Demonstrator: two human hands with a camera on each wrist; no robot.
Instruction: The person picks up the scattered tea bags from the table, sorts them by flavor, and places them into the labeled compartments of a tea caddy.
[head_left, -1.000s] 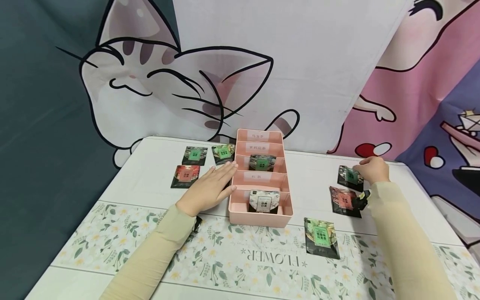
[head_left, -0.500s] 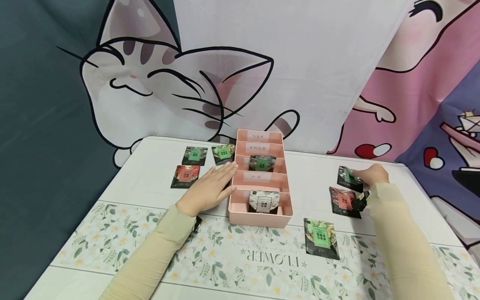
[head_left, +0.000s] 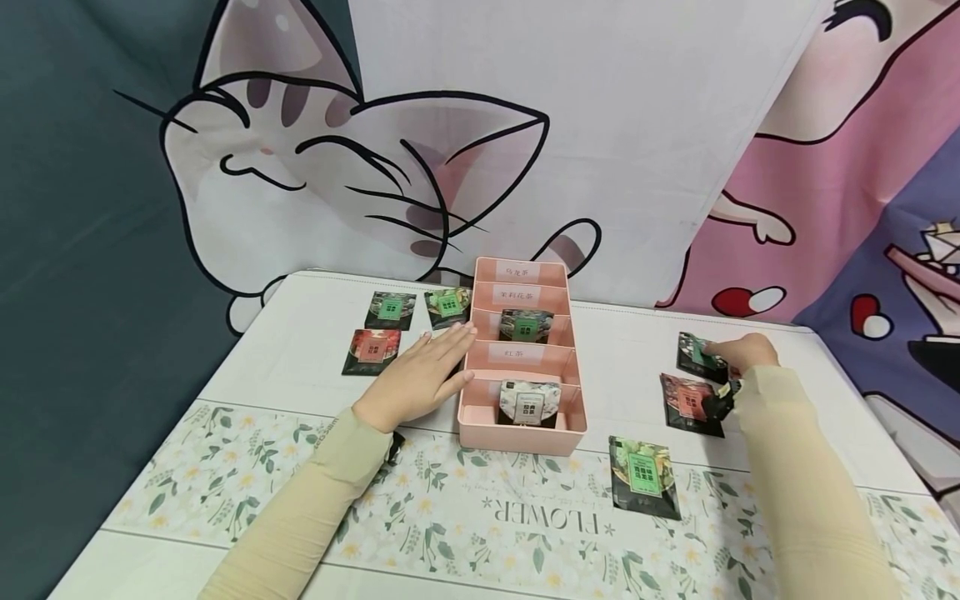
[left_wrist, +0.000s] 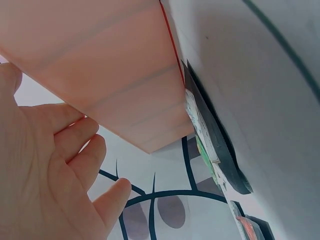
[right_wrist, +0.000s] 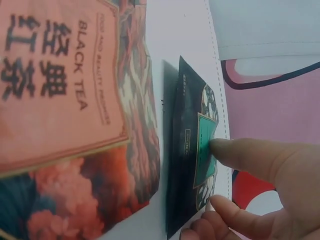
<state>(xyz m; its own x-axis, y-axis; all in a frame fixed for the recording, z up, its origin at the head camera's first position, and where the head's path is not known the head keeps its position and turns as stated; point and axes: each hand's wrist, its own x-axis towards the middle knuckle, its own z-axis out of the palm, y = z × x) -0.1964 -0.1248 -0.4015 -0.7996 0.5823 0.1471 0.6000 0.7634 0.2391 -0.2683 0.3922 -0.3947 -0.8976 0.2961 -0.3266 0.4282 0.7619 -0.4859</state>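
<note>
In the head view my left hand [head_left: 416,375] lies with fairly straight fingers against the left side of a pink divided box [head_left: 525,446]. The left wrist view shows those fingers along the box's edge. A dark tea sachet with a green label [head_left: 697,354] lies at the far right of the table. My right hand [head_left: 750,354] pinches that sachet at its right side; in the right wrist view one fingertip [right_wrist: 217,146] presses the green label and other fingers curl at its edge. A red black-tea sachet [head_left: 686,402] lies just nearer.
Inside the box stand a green-labelled sachet [head_left: 525,325] and a white one [head_left: 528,404]. Left of it lie a dark green sachet [head_left: 390,310], a bright green one [head_left: 447,307] and a red one [head_left: 371,350]. Another green sachet [head_left: 643,475] lies front right. A cartoon curtain hangs behind.
My right hand has moved slightly from the green-labelled sachet's right corner further over its label. The left hand stays put.
</note>
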